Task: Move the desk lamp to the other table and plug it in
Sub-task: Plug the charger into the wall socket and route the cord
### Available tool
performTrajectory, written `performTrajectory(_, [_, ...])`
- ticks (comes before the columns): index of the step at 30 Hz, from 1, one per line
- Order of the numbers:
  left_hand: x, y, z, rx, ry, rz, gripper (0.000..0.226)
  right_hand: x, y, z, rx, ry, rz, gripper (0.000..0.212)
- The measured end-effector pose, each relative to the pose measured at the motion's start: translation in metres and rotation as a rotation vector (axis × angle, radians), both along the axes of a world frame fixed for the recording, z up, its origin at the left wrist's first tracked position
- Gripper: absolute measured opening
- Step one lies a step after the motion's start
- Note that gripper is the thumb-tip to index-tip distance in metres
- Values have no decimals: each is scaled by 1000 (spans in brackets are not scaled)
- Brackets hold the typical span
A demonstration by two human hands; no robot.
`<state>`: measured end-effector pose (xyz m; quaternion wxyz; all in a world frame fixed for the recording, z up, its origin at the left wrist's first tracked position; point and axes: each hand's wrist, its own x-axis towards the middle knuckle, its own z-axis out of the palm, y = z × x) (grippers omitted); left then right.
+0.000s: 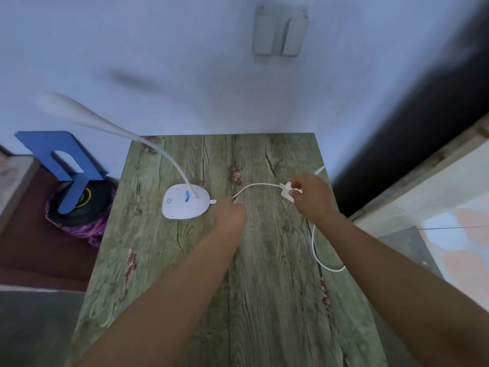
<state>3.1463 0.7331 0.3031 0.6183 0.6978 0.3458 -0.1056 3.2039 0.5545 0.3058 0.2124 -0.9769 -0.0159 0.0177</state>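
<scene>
A white desk lamp stands on the green wood-grain table (185,274). Its oval base (182,206) sits left of centre, and its bendy neck (169,157) arcs up and left to a blurred head (60,107). A white cable (256,186) runs from the base's right side. My left hand (229,215) is closed on the cable just right of the base. My right hand (313,196) pinches a small white plug (287,191) further right. More white cord (321,256) loops off the table's right edge.
A blue metal bookend (62,162) and a dark round thing in a purple bag (79,207) lie on the floor to the left. A white holder (280,30) hangs on the wall behind. A dark wall edge and a pale ledge (423,186) stand to the right.
</scene>
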Motion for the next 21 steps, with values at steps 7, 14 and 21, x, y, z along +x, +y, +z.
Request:
performTrajectory(7, [30, -48, 10, 229, -212, -359, 44, -7, -30, -17, -222, 27, -68, 41])
performTrajectory(14, [58, -65, 1, 333, -240, -457, 49, 6, -37, -39, -137, 45, 29, 40])
performTrajectory(21, [71, -50, -13, 394, -174, -437, 52, 21, -45, -42, 251, 215, 80, 13])
